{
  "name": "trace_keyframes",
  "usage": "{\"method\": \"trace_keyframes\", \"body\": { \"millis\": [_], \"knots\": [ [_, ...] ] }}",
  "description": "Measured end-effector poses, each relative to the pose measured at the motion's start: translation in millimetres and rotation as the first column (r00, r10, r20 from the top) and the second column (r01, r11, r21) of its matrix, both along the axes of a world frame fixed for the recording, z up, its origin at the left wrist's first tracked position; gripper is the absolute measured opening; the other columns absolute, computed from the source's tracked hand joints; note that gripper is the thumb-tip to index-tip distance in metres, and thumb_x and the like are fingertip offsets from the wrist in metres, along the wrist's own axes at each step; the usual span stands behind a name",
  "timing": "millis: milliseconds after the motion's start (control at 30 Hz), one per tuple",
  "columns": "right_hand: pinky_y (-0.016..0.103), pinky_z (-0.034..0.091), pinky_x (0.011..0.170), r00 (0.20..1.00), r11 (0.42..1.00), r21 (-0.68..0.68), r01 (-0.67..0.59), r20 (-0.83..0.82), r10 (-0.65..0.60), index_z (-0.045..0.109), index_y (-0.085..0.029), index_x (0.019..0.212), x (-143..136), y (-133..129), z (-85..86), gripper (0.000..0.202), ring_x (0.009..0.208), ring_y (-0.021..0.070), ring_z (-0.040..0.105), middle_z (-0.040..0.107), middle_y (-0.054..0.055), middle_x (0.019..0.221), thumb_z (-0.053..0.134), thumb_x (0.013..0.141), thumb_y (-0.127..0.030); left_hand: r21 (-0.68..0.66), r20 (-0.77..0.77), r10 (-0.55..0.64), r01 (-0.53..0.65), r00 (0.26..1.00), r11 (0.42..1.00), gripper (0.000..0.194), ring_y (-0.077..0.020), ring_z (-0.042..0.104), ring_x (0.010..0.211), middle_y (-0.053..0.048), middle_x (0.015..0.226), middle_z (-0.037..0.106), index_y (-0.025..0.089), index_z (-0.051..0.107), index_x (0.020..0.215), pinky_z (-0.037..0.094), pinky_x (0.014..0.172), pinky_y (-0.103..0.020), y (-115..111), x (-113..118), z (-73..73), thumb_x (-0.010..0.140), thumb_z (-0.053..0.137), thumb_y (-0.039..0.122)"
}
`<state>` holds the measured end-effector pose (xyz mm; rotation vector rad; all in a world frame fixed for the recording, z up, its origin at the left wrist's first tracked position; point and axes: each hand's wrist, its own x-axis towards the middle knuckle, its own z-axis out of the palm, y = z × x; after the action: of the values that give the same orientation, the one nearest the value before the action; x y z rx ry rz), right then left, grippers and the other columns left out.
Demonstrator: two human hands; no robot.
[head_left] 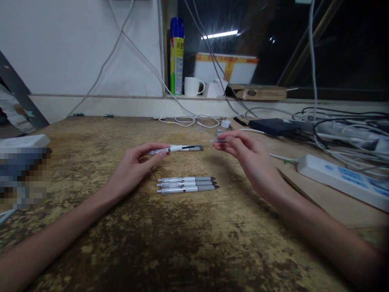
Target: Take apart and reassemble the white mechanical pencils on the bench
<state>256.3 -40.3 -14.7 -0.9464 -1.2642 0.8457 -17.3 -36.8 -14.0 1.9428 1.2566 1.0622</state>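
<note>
Between my hands, nearer the left, a white-barrelled pen (176,148) lies almost level, its dark slim core (189,147) bare and pointing towards the right. My left hand (136,160) is nearly closed, thumb and fingertips pinching the clear rear part. My right hand (251,156), well apart from it, is bent into a pinch with a small pale piece (221,140) at the fingertips; it is too blurred for me to tell its exact shape. Beside the held pen is another grey tip (197,149), partly overlapped, so I cannot tell how the two touch.

To work well here, I judge it best to hold the barrel steady, grip lightly, and line up small parts by eye without pressing sideways on that thin core.

Nearer me than both hands, three pens (188,185) lie side by side on the worn counter (182,243), dark tips to the right. Beyond my right hand are a dark box (273,126) and tangled cables; right of that forearm sits a power strip (340,178).
</note>
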Motion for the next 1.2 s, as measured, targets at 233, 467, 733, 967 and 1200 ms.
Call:
{"method": "trace_keyframes", "body": {
  "millis": [233,467,733,967,1200],
  "knots": [
    [0.04,0.055,0.09,0.939,0.987,-0.075,-0.142,0.304,0.158,0.071,-0.019,0.091,-12.3,-7.3,-10.7,0.033,0.09,0.0233,0.072,0.076,0.008,0.095,0.059,0.095,-0.049,0.005,-0.03,-0.059,0.059,0.998,0.998,0.034,-0.0203,0.068,0.092,-0.002,0.121,0.074,0.028,0.074,0.118,0.051,0.073,-0.028,-5.0,4.6,3.8,0.092,0.064,0.048],
    [0.036,0.054,0.085,0.935,0.977,-0.075,-0.202,0.281,0.215,0.07,-0.02,0.087,-13.0,-9.1,-6.5,0.029,0.082,0.0207,0.072,0.075,0.005,0.087,0.061,0.096,-0.046,0.038,-0.055,-0.062,0.064,0.997,0.997,0.033,-0.0207,0.068,0.093,-0.002,0.117,0.075,0.028,0.074,0.118,0.052,0.076,-0.029,-3.9,3.1,2.4,0.093,0.064,0.047],
    [0.034,0.056,0.079,0.967,0.976,-0.115,-0.186,0.156,0.203,0.069,-0.018,0.081,-6.2,-0.6,-7.6,0.038,0.076,0.0189,0.07,0.072,0.005,0.083,0.065,0.09,-0.055,0.034,-0.026,-0.032,0.033,0.999,0.999,0.035,-0.0228,0.068,0.099,-0.004,0.115,0.075,0.026,0.073,0.118,0.051,0.076,-0.029,2.3,-3.3,-0.2,0.092,0.065,0.049],
    [0.028,0.055,0.075,0.981,0.965,-0.178,-0.192,-0.001,0.195,0.068,-0.016,0.081,-3.7,-0.3,-7.6,0.042,0.074,0.0153,0.068,0.069,0.004,0.082,0.069,0.086,-0.058,0.061,-0.023,0.014,-0.013,1.0,0.998,0.037,-0.021,0.068,0.09,-0.004,0.109,0.077,0.024,0.074,0.117,0.05,0.073,-0.028,4.4,-4.6,2.4,0.091,0.065,0.05],
    [0.027,0.055,0.073,0.985,0.971,-0.166,-0.171,-0.012,0.172,0.068,-0.015,0.08,0.1,2.3,-5.9,0.043,0.072,0.0145,0.067,0.068,0.004,0.082,0.071,0.084,-0.059,0.066,-0.048,0.072,-0.068,0.996,0.995,0.043,-0.0212,0.067,0.088,-0.005,0.108,0.077,0.022,0.073,0.119,0.049,0.072,-0.028,7.5,-8.6,4.4,0.091,0.064,0.053]
  ]
}}
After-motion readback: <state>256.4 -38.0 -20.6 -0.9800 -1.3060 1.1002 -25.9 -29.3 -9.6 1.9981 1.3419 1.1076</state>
